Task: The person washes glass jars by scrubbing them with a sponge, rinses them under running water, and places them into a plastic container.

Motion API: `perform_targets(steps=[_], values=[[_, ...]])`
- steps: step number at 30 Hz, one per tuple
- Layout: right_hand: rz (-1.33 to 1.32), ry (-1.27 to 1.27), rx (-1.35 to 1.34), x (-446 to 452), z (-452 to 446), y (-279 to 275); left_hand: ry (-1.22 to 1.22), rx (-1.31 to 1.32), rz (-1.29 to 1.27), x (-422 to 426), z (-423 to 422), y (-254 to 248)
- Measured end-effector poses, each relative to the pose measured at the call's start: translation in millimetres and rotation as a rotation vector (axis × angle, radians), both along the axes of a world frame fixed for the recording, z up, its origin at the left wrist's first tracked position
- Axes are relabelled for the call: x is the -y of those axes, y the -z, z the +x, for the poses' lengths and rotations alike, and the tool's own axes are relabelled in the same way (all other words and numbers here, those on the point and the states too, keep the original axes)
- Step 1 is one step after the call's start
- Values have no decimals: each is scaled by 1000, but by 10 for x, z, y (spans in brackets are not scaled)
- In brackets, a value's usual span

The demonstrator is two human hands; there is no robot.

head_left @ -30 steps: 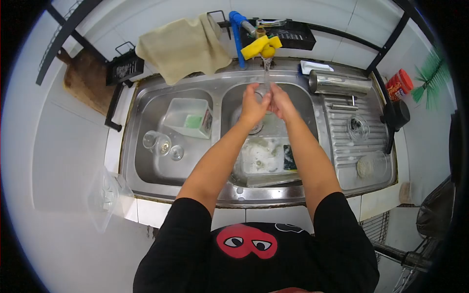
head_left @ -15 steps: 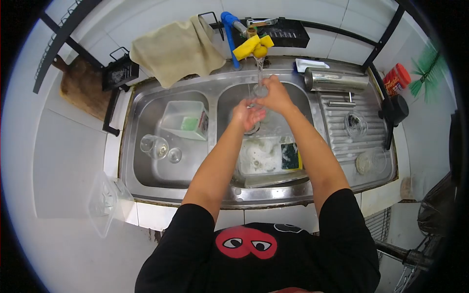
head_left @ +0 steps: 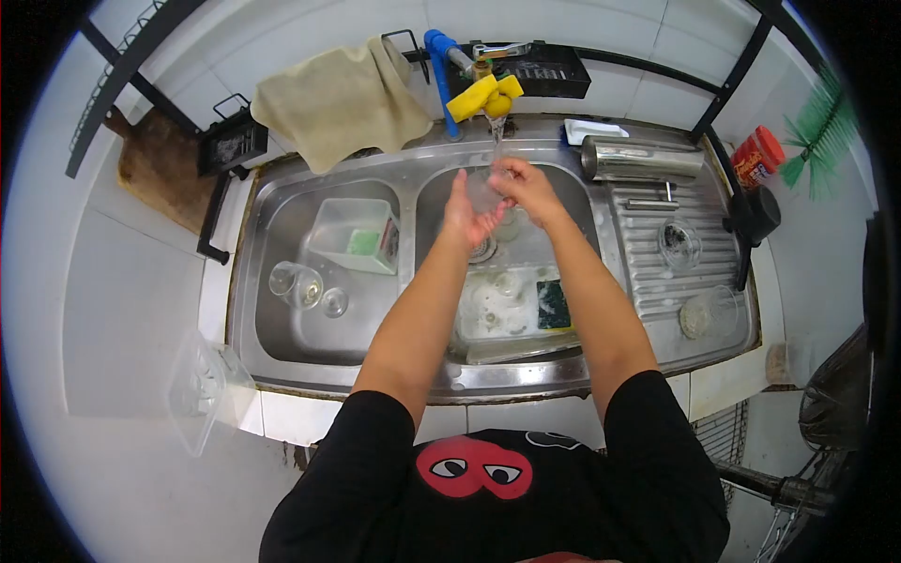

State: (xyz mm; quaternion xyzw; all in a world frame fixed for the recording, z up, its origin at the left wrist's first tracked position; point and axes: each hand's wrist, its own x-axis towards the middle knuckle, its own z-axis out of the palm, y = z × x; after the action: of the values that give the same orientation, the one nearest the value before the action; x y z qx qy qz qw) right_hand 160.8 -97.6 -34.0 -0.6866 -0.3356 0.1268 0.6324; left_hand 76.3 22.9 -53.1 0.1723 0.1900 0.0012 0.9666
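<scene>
Under the running tap [head_left: 495, 105], a clear, see-through glass [head_left: 482, 191] is held between my two hands over the right basin. My left hand [head_left: 469, 223] cups it from the left and below, thumb raised along its side. From the right, the curled fingers of my right hand [head_left: 526, 192] grip its edge. Its exact shape is partly hidden by the hands and water. Below them, a rectangular tray [head_left: 511, 353] of suds lies in the basin, with a dark green and yellow scrub sponge [head_left: 554, 305] in it.
The left basin [head_left: 319, 336] holds a stemmed glass [head_left: 296, 284] on its side and a clear plastic box [head_left: 355, 235] with a green block. On the ridged drainboard [head_left: 648, 253] are a steel cylinder [head_left: 643, 158] and clear dishes [head_left: 679, 244]. A beige cloth [head_left: 343, 103] hangs behind.
The glass has tilted and come lower and left, now showing more clearly between the hands. My left thumb has risen, and my right hand has turned and dropped slightly.
</scene>
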Motion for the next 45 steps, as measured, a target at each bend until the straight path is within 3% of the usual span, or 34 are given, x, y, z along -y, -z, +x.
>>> perform_targets(steps=[2,4,5,7,8,10,11,13,14,17,20,22,25,31,34,40,42,44,45], values=[[225,-54,-700,80,11,27,-157,-7,379,79,88,-117],[254,54,-867,44,18,174,-262,-10,705,227,87,-413],[272,108,-949,20,26,202,-261,7,746,250,112,-407],[196,160,-899,-4,109,214,-262,43,831,264,151,-409],[158,184,-874,-17,94,144,-266,-8,625,248,147,-397],[-106,142,-548,-73,66,9,-267,-108,209,209,125,-361],[-236,121,-382,-83,46,-64,-253,-109,195,164,110,-284],[-167,177,-403,-76,64,-18,-226,-110,165,67,77,-108],[-132,204,-414,-79,71,24,-238,-132,342,73,71,-128],[-596,330,386,-3,245,564,-220,-165,866,71,22,-300],[-1024,-86,661,45,174,933,-98,-138,1399,-9,-60,-407],[-981,-39,524,61,48,1057,-43,-119,1791,-101,-119,-452],[-938,-18,426,119,-98,1092,-7,-86,2067,-213,-253,-461],[-856,-7,449,235,-176,1093,0,-67,2165,-275,-822,-806],[-790,21,548,282,-213,846,126,-160,2210,-253,-1130,-1045],[-694,-11,698,264,-230,386,141,44,2287,-327,-1582,-1031],[-419,120,577,230,-188,487,94,-1,2292,-332,-1809,-1161],[-475,43,-125,157,-24,550,15,-48,2249,-357,-2075,-1359],[-277,36,-360,145,-99,514,-16,-46,2219,-417,-2219,-1425]])
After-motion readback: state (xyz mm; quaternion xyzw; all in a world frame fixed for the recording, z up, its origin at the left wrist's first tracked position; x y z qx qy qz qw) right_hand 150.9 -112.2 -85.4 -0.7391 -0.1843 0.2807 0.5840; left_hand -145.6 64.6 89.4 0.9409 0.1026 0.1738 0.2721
